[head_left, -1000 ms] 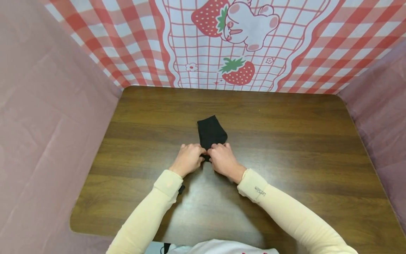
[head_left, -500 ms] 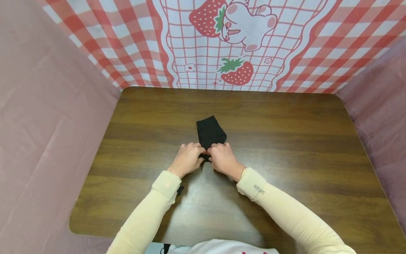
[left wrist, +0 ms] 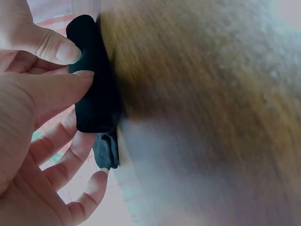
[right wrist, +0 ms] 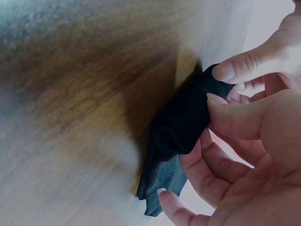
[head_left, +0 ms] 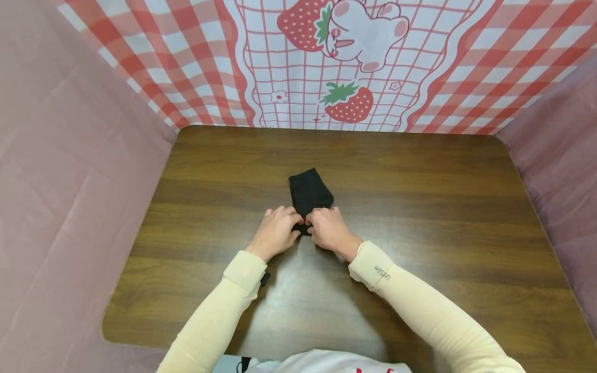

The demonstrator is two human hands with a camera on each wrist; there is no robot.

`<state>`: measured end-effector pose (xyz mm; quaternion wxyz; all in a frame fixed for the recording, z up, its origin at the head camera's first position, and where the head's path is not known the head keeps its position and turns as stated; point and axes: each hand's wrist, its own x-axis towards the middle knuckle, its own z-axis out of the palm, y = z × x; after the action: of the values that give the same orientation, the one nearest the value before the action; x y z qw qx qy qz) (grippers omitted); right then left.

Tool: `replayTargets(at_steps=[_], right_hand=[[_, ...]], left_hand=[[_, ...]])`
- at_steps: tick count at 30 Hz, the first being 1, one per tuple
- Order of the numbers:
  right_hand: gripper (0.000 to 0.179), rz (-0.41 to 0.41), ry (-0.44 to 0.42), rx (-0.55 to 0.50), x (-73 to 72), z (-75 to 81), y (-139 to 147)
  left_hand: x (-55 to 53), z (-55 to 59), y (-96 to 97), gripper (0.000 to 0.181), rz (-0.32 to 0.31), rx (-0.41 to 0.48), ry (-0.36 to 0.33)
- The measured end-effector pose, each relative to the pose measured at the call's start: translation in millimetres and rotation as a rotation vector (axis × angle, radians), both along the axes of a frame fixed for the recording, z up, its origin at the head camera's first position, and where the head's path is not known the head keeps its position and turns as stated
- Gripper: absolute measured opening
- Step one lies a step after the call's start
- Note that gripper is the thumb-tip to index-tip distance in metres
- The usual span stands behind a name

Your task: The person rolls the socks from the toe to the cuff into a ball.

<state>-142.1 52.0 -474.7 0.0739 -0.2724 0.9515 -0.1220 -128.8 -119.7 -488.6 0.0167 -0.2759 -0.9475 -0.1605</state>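
Note:
A black sock [head_left: 310, 191] lies flat on the table's middle, its cuff end pointing away from me and its near end rolled up. My left hand [head_left: 276, 231] pinches the left part of the roll, thumb on the near side and fingers behind. My right hand [head_left: 328, 229] does the same on the right, the two hands almost meeting. In the left wrist view the rolled end [left wrist: 94, 94] forms a thick, smooth band under both thumbs. From the right wrist view, a looser fold of sock [right wrist: 164, 181] sticks out below the roll [right wrist: 181, 115].
The brown wooden table [head_left: 420, 207] has rounded corners. Behind it hangs a red-and-white checked curtain [head_left: 196, 62] with strawberry prints, and pink cloth [head_left: 70, 181] hangs at both sides. A small black object [head_left: 265, 278] shows at the left sleeve cuff.
Both hands keep their hold on the rolled end with barely any motion. The sock stays in the same place.

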Motion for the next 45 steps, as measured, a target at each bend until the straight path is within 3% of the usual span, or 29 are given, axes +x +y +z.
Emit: replayTargets(at_steps=[6,21,30,35,45], right_hand=[[0.004,-0.022,-0.005,-0.023,-0.3,-1.1,1],[0.011,-0.045,-0.036,-0.072,-3.6,-3.5,3],[0.019,-0.049,-0.124,-0.09,-13.1,1.6,2],[0.02,-0.066,-0.157,-0.078,-17.3,4.1,2],[0.022,-0.072,-0.159,-0.081,-18.2,3.7,4]], left_hand=[[-1.5,-0.6,1.3,0.014,0.004,-0.015,-0.002],[-7.8,1.3,1.2,0.015,-0.002,-0.038,-0.086],[-3.1,-2.3,0.1,0.018,-0.001,-0.032,0.017],[-0.1,-4.1,1.4,0.019,-0.041,-0.022,0.076],[-2.6,-5.1,4.7,0.014,-0.038,-0.037,0.079]])
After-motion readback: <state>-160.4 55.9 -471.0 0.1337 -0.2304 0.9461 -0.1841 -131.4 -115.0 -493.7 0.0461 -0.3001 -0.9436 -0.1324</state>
